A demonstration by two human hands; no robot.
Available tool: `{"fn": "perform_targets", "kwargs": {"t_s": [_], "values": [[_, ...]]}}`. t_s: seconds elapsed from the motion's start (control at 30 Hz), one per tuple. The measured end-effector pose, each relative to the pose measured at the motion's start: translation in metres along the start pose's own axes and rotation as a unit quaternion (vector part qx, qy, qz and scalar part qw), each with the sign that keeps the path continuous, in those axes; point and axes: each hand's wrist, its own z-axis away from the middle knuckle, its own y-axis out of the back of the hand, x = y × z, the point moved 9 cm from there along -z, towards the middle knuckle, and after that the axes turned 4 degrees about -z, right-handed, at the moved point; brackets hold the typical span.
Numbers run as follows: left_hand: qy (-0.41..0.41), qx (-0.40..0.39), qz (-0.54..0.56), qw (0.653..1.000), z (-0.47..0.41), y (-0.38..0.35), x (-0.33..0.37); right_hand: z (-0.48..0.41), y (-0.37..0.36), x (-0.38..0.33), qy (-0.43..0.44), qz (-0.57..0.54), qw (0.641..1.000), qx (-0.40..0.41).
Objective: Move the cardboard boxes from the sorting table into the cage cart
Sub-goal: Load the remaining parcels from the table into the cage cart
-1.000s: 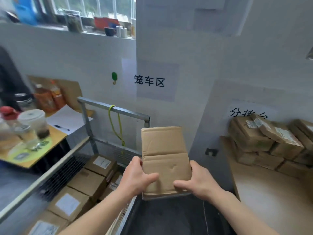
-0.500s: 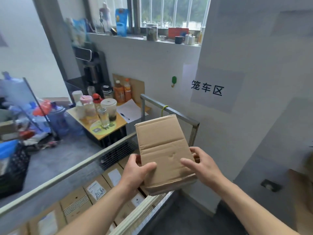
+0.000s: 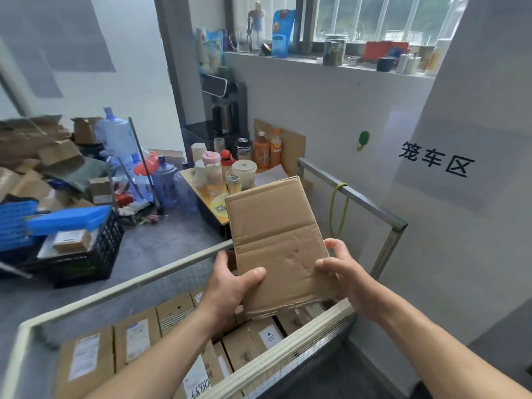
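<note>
A brown cardboard box [image 3: 276, 240] is held up in the air by two hands, one on each side. The left hand [image 3: 230, 286] grips the box's left edge near the bottom corner — its thumb lies flat on the top face and its fingers go under. The right hand [image 3: 345, 272] grips the right edge the same way, with the thumb on top and the fingers curled round the side. The box sits between the two hands and sticks out past them, away from the person, with its far end tipped up a bit. It has a fold line across the middle and some small dents. It hangs over the near right part of the cage cart [image 3: 288, 344], not touching the boxes inside. Many packed boxes [image 3: 135, 345] with white labels lie in the cart. A yellow-green cord [image 3: 341, 186] hangs from the cart's far bar. Behind the cart stands a small table [image 3: 201, 194] full of bottles and cups — and a paper sign [image 3: 436, 162] is on the wall at the right.
</note>
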Motion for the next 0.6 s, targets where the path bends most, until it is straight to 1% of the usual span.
{"fn": "perform_targets", "kwargs": {"t_s": [0.13,0.23,0.4,0.5,0.6], "values": [[-0.005,0.009,-0.013,1.000,-0.023,0.028,0.003,-0.033,-0.020,0.001,-0.022,-0.018,1.000,0.002],[-0.006,0.000,-0.027,1.000,-0.043,0.042,0.002,-0.058,-0.039,-0.003,-0.029,-0.025,0.999,-0.022],[-0.010,0.022,-0.055,0.998,-0.081,0.075,-0.003,-0.101,-0.064,0.000,-0.033,-0.039,0.998,-0.048],[-0.003,0.018,-0.055,0.998,-0.099,0.091,-0.008,-0.125,-0.075,0.008,-0.049,-0.060,0.996,-0.049],[0.005,0.020,-0.052,0.998,-0.113,0.105,-0.018,-0.147,-0.086,0.015,-0.049,-0.053,0.996,-0.057]]}}
